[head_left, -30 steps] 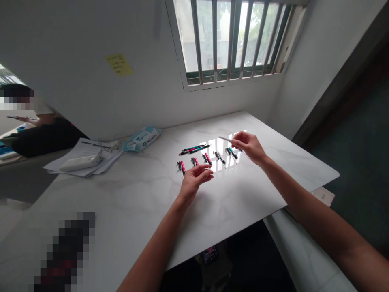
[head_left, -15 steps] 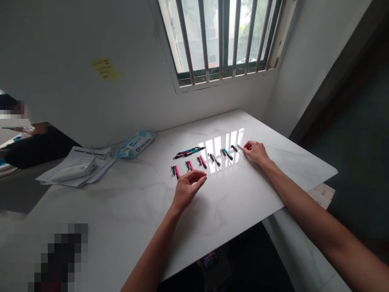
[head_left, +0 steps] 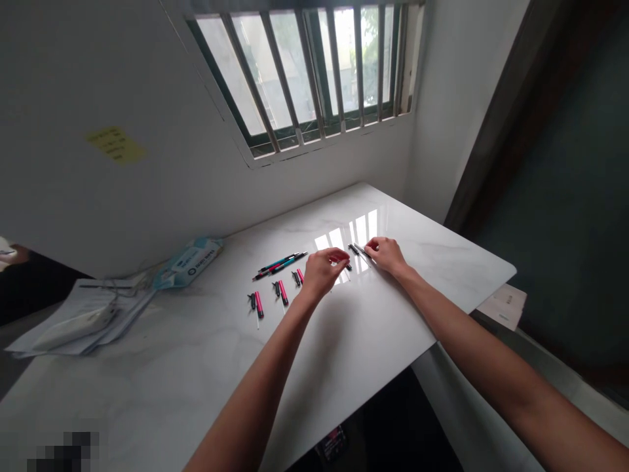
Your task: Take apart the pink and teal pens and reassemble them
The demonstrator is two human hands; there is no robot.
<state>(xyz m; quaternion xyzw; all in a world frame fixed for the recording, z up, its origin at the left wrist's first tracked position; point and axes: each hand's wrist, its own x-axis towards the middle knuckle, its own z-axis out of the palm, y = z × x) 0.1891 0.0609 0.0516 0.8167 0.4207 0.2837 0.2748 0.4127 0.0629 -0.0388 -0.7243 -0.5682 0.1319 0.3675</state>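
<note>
My right hand (head_left: 386, 254) rests on the marble-look table, its fingertips closed on a slim grey pen barrel (head_left: 362, 251). Just left of that barrel lies a black pen cap or clip piece (head_left: 353, 249). My left hand (head_left: 324, 270) hovers over the row, thumb and fingers drawn together; whether anything is between them is hidden. It covers some of the pen parts. Red pen barrels (head_left: 259, 304), (head_left: 282, 292) lie to its left, each beside a black clip piece (head_left: 252, 301), with thin white refills below. Behind them several assembled pens (head_left: 280, 263) lie in a bunch.
A blue-and-white wipes pack (head_left: 189, 263) lies at the left against the wall, next to papers (head_left: 105, 298) with a white pouch on top. A barred window (head_left: 314, 78) is above the table (head_left: 373, 314). Another person's hand (head_left: 14, 255) shows at the left edge.
My left hand has moved right along the row, close to my right hand. The right hand stays on the grey barrel, which now lies nearer the black piece. The view has turned right.
</note>
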